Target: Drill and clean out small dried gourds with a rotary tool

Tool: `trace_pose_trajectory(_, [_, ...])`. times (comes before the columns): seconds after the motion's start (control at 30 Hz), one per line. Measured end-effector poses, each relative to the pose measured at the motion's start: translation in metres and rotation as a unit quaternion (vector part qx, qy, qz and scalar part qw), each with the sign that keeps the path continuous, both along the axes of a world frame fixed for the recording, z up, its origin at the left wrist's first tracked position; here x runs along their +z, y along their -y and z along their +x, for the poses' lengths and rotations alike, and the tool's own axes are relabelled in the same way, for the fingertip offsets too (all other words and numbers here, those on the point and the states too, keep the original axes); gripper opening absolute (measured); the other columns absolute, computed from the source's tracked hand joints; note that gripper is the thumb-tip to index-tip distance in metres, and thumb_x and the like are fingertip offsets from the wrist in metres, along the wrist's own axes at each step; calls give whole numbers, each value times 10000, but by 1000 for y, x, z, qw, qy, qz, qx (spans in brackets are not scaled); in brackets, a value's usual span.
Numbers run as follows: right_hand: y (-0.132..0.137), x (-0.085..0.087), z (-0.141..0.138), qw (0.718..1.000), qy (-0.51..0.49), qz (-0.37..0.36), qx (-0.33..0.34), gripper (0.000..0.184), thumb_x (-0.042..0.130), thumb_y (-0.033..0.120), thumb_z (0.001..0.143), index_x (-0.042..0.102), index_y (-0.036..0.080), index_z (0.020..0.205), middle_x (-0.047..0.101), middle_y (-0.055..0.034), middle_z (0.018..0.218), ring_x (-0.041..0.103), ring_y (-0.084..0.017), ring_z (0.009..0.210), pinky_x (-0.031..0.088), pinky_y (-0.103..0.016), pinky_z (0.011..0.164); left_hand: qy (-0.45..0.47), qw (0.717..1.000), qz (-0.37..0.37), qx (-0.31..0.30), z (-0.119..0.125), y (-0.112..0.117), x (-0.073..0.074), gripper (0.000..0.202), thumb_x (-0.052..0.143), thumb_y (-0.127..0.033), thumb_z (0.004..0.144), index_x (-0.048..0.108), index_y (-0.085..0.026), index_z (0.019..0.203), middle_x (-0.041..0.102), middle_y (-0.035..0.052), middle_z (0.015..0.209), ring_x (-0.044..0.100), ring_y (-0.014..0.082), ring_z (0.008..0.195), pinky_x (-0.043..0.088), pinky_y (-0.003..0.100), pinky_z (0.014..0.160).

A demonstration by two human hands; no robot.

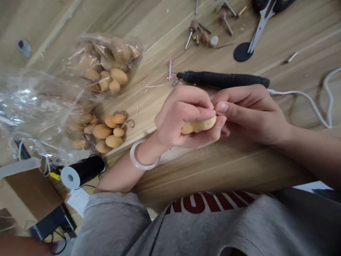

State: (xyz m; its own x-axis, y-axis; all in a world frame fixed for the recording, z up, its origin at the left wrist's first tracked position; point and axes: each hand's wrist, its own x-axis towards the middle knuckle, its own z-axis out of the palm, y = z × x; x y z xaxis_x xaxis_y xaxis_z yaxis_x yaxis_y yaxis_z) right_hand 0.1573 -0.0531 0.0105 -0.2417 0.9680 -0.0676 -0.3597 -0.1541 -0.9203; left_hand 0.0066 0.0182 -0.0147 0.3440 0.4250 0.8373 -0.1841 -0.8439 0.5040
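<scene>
A small tan gourd [198,126] lies in my left hand [183,119], whose fingers are wrapped round it. A tiny dark spot shows near its right end. My right hand [247,112] is closed in a pinch against that end, thumb and forefinger pressed together beside my left fingertips. What the pinch holds is too small and hidden to make out. Just beyond my hands, a black rotary tool [223,79] rests on the wooden table [149,32], with a white cord [306,94] running off to the right.
Clear plastic bags hold several gourds [106,67], and more gourds [103,131] lie nearer. Grinding bits [193,26] are scattered at the back, beside scissors [262,26] and a black disc [243,52]. A black thread spool [82,171] and a cardboard box [32,195] are at lower left.
</scene>
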Motion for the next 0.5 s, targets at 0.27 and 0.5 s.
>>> trace_pose_trajectory(0.27, [2, 2, 0, 998, 56, 12, -32, 330, 666, 384, 909, 608, 154, 678, 539, 42, 483, 448, -54, 456, 336, -201, 441, 4, 1000, -5, 3, -1, -3, -3, 112, 712, -234, 838, 600, -233, 829, 672, -26, 776, 661, 83, 636, 479, 181, 498])
trace_pose_trajectory(0.5, [6, 3, -1, 995, 77, 14, -56, 313, 663, 361, 908, 630, 151, 678, 551, 45, 478, 463, -46, 450, 341, -186, 431, 14, 999, -29, 6, -2, -3, -4, 84, 709, -258, 854, 640, -249, 807, 680, -44, 747, 633, 60, 583, 445, 162, 483])
